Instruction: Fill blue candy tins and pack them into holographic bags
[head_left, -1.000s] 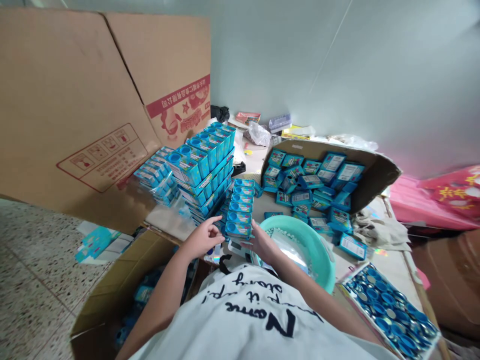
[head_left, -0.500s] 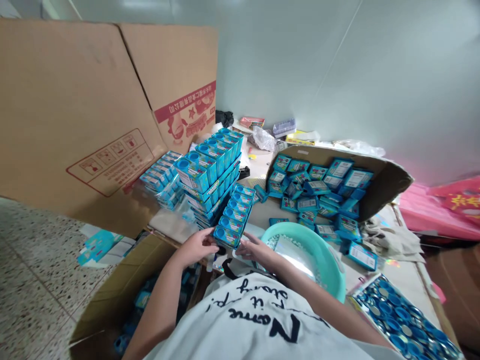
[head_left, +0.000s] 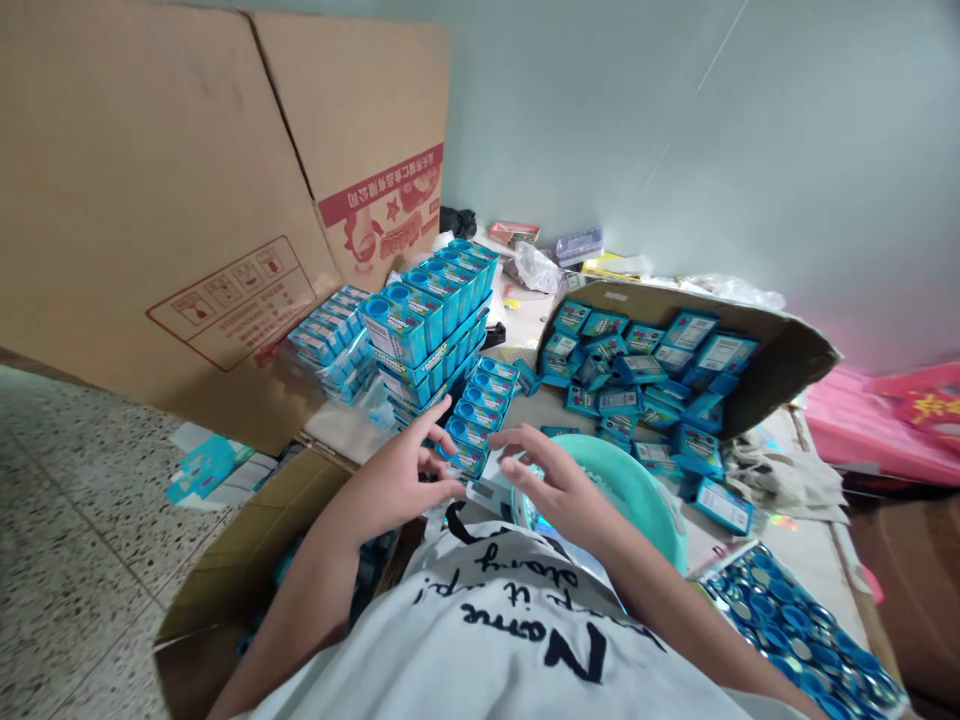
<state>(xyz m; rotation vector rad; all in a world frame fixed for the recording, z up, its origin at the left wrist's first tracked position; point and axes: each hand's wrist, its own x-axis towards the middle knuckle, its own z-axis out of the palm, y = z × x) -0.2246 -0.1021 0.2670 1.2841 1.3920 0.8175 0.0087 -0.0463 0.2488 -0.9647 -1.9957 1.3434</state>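
A row of small blue boxes [head_left: 480, 408] with round holes in their tops stands in front of me. My left hand [head_left: 409, 470] is at its near left, fingers apart, thumb stretched toward the middle. My right hand [head_left: 555, 485] hovers at the row's near right with loosely curved, parted fingers. Neither hand appears to hold anything; whether the fingertips touch the row I cannot tell. Left of the row rises a stack of similar boxes [head_left: 431, 310]. Partly behind my right hand sits a turquoise basin [head_left: 667, 520], its contents mostly hidden.
Many loose blue boxes spill from a cardboard tray [head_left: 780, 350] at the right. Blue round caps fill a box [head_left: 795, 630] near the right front. A large carton [head_left: 225, 180] stands at the left; wrapped boxes [head_left: 334, 335] lie beside it. Below is an open carton [head_left: 202, 560].
Both hands have come off the near end of the row of boxes and risen slightly, fingers opening. My right hand now covers more of the basin. The view has shifted slightly.
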